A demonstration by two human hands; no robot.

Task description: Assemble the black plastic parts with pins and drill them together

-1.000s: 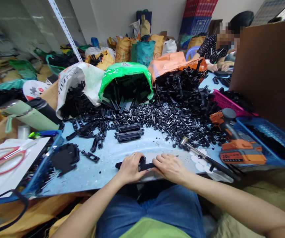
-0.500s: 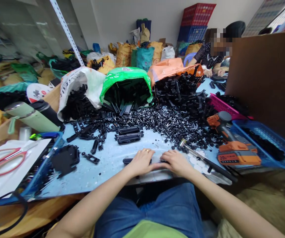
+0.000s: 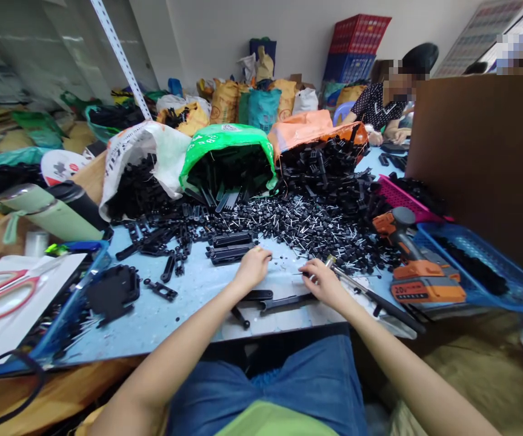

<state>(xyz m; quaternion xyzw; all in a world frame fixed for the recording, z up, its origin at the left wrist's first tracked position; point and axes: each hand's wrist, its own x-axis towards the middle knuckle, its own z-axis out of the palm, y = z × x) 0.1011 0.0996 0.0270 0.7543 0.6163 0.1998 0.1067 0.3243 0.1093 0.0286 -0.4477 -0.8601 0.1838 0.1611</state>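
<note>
My left hand is closed in a pinch just right of a stack of black plastic bars. Whatever its fingertips hold is too small to make out. To the right, my right hand pinches a small black-headed pin, its thin shank pointing left. Below the hands, a jointed black plastic arm lies folded out near the table edge, with a short round-ended piece angled at its left. Beyond the hands spreads a heap of black-headed metal pins.
A hammer lies right of my right hand, beside an orange cordless drill and a blue basket. White, green and orange sacks spill black parts at the back. Scissors lie left. A co-worker sits far right.
My hands have lifted off the black plastic arm and moved apart, up toward the pin heap. The arm now shows uncovered, and the right hand has a pin. The view shifted slightly.
</note>
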